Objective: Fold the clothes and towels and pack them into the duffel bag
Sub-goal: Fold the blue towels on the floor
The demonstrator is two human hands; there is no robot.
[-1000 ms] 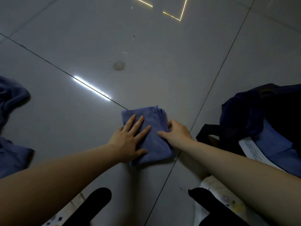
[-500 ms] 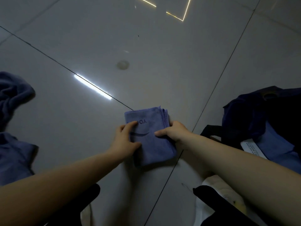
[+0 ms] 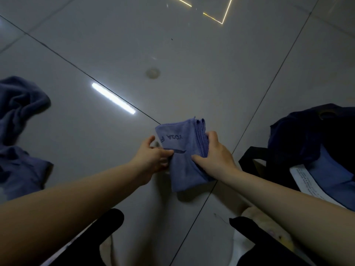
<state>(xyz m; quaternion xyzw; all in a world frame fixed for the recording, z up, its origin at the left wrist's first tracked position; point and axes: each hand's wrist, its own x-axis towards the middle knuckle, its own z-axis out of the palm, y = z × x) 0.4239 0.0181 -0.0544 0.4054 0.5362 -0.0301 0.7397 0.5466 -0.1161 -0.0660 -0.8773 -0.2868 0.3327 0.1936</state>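
Grey glossy tile floor [image 3: 192, 54], dark grout lines crossing diagonally. Bright white strip reflection [image 3: 113, 98] left of centre; thin yellow angled reflection [image 3: 215, 17] near top edge. Pale round mark [image 3: 153, 73] on tile, mid-frame. Black shapes [image 3: 107, 225] at bottom edge, left and right, beside pale patterned fabric [image 3: 257, 217]; too dark to identify.

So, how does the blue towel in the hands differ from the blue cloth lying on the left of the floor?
The folded towel is a neat, flat rectangle with stacked edges; the loose cloth lies crumpled in a heap. The towel is gripped by the left hand and right hand; no hand touches the cloth. The towel shows printed letters; none show on the cloth. Both are a similar blue.
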